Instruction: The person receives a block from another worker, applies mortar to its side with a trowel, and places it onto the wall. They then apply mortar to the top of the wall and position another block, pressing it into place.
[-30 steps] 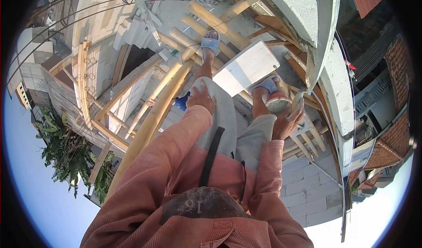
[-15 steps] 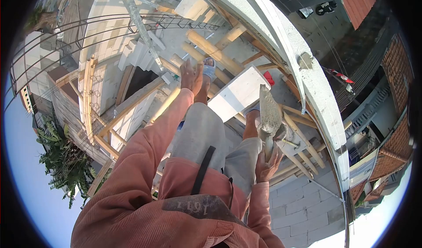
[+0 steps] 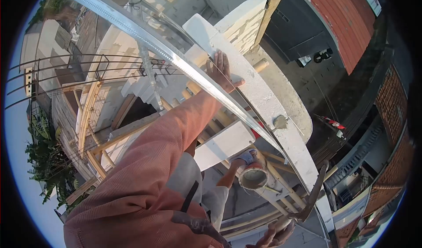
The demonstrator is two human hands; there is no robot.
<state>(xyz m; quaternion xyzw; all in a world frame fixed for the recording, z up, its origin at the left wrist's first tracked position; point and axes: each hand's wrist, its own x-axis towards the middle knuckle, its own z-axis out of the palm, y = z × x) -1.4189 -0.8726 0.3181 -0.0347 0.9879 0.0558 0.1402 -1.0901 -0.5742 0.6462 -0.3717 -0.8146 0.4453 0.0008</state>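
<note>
My left hand (image 3: pixel 224 74) lies with its fingers spread on the top of the pale block wall (image 3: pixel 250 87), beside a thin taut line. My right hand (image 3: pixel 276 235), low in the view, is wrapped round the handle of a trowel (image 3: pixel 313 197), whose blade is seen nearly edge-on near the wall's lower end. A lump of mortar (image 3: pixel 280 122) sits on the wall top. Below my left arm a white block (image 3: pixel 226 144) rests across bamboo poles. Near my foot stands a round bucket (image 3: pixel 253 177) holding grey material.
A long shiny metal strip (image 3: pixel 176 59) crosses above my left forearm. Bamboo poles (image 3: pixel 281 182) lie below. Thin rebar frames (image 3: pixel 57 72) extend at the left. Beyond the wall is a drop towards a red metal roof (image 3: pixel 343 19) and tiled roofs.
My left hand has moved from above my foot onto the wall top. My right hand has carried the trowel down and right, uncovering the bucket. The view has shifted, and the strip crosses more of it.
</note>
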